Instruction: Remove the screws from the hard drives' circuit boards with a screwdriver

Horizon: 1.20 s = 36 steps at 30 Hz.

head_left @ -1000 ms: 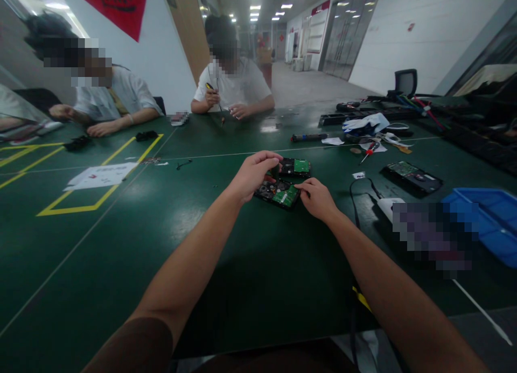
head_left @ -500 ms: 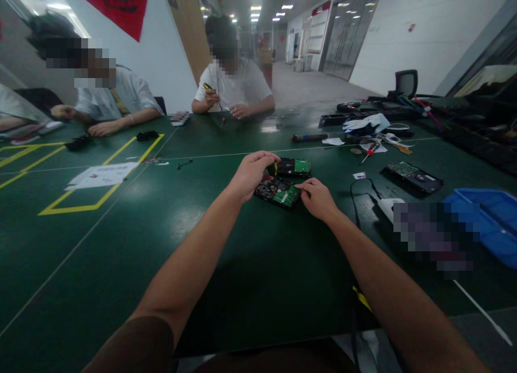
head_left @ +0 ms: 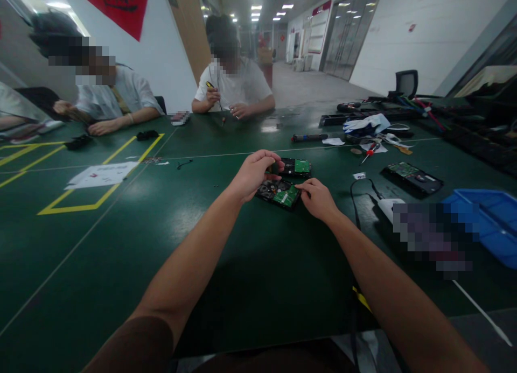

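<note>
On the green table lies a hard drive (head_left: pixel 278 193) with a green circuit board facing up. My right hand (head_left: pixel 317 199) is closed, thumb and finger pinching the drive's right edge. Over the drive's left end, my left hand (head_left: pixel 258 174) is curled around a small black-and-yellow screwdriver (head_left: pixel 272 169), mostly hidden by the fingers. Its tip cannot be made out. Just behind, a second hard drive (head_left: pixel 302 167) lies flat, partly covered by my left fingers.
To the right are another hard drive (head_left: pixel 412 178), a blue bin (head_left: pixel 490 222), a red screwdriver (head_left: pixel 369 153), a glove (head_left: pixel 365 124) and a white cabled device (head_left: pixel 391 205). A dark cylindrical tool (head_left: pixel 309 138) lies farther back. Co-workers sit opposite; paper (head_left: pixel 100 175) lies left.
My left fingers have turned slightly around the screwdriver, and less of its yellow shows. My right hand and both drives stay in place.
</note>
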### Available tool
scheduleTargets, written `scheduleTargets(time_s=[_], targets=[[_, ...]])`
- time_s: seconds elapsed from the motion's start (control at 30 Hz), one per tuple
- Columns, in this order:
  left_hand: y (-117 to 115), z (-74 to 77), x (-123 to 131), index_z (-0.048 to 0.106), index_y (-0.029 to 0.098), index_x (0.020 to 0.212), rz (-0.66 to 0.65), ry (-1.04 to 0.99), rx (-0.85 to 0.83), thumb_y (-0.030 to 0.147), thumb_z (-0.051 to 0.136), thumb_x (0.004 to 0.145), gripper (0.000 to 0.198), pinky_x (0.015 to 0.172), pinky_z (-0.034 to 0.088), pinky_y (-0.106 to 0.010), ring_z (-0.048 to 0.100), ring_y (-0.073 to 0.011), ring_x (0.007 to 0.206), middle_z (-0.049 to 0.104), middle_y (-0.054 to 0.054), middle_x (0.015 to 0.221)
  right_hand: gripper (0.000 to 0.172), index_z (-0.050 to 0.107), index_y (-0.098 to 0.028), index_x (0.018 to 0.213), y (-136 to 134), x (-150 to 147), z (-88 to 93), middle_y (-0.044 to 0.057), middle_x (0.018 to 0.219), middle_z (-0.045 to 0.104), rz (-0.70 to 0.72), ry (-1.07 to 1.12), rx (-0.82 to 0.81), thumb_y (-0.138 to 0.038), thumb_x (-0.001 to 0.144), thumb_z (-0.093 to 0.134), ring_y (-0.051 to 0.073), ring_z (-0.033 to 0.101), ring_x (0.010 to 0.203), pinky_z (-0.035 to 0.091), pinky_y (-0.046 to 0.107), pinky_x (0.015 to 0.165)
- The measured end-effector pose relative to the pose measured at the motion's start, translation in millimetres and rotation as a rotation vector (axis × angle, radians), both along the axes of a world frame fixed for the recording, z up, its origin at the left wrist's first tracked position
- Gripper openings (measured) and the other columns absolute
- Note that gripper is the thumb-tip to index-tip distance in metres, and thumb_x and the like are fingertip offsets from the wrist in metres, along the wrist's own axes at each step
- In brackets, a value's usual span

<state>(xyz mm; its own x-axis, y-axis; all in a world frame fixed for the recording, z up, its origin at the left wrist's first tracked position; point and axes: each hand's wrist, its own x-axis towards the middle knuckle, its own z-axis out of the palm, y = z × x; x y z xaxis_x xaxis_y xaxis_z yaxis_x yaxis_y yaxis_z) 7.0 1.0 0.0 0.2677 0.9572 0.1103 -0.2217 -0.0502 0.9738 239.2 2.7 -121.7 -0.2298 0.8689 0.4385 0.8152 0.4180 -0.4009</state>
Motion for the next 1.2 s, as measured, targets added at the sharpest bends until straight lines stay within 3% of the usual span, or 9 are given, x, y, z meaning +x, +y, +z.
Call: scheduleTargets(time_s=[0.13,0.4,0.63,0.93,1.2], targets=[[0.7,-2.7,0.6,0.064,0.017,0.086,-0.017,-0.013,0.006,0.018,0.054,0.092,0.012,0.078,0.058,-0.032,0.066,-0.0168,0.089,0.068,-0.008,0.095,0.033,0.076,-0.021,0.116,0.1,0.2,0.7,0.010,0.111,0.066,0.007,0.004,-0.009,-0.015,0.092,0.054,0.022,0.064,0.096,0.053,0.038,0.090],[2.2,-6.7,-0.9,0.069,0.015,0.085,-0.054,0.064,0.088,0.024,0.069,0.086,0.009,0.071,0.056,-0.027,0.063,-0.0155,0.087,0.067,-0.007,0.092,0.034,0.075,-0.019,0.118,0.6,0.4,-1.3,0.010,0.113,0.065,0.007,-0.011,0.006,-0.017,0.094,0.052,0.021,0.064,0.096,0.053,0.037,0.092],[0.2,-2.9,-2.1,0.073,0.016,0.090,-0.030,0.122,0.088,0.025,0.067,0.086,0.011,0.066,0.053,-0.025,0.062,-0.0161,0.088,0.070,-0.008,0.099,0.033,0.076,-0.020,0.116,-0.3,-0.5,1.6,0.010,0.111,0.066,0.006,-0.007,-0.019,-0.015,0.093,0.053,0.022,0.064,0.095,0.052,0.037,0.090],[0.1,-1.1,-0.5,0.061,0.019,0.097,-0.011,0.036,0.025,0.018,0.063,0.088,0.009,0.064,0.054,-0.026,0.067,-0.0191,0.092,0.070,-0.007,0.091,0.033,0.075,-0.020,0.117,-1.1,0.1,2.0,0.010,0.112,0.066,-0.003,-0.010,-0.016,-0.016,0.094,0.053,0.022,0.064,0.095,0.053,0.037,0.088],[2.1,-3.5,0.7,0.061,0.018,0.091,-0.045,-0.008,0.009,0.014,0.058,0.090,0.005,0.078,0.058,-0.031,0.068,-0.0174,0.094,0.071,-0.008,0.099,0.035,0.076,-0.020,0.116,0.1,0.1,0.3,0.010,0.111,0.066,-0.003,0.020,-0.008,-0.013,0.092,0.051,0.021,0.064,0.096,0.052,0.038,0.090]])
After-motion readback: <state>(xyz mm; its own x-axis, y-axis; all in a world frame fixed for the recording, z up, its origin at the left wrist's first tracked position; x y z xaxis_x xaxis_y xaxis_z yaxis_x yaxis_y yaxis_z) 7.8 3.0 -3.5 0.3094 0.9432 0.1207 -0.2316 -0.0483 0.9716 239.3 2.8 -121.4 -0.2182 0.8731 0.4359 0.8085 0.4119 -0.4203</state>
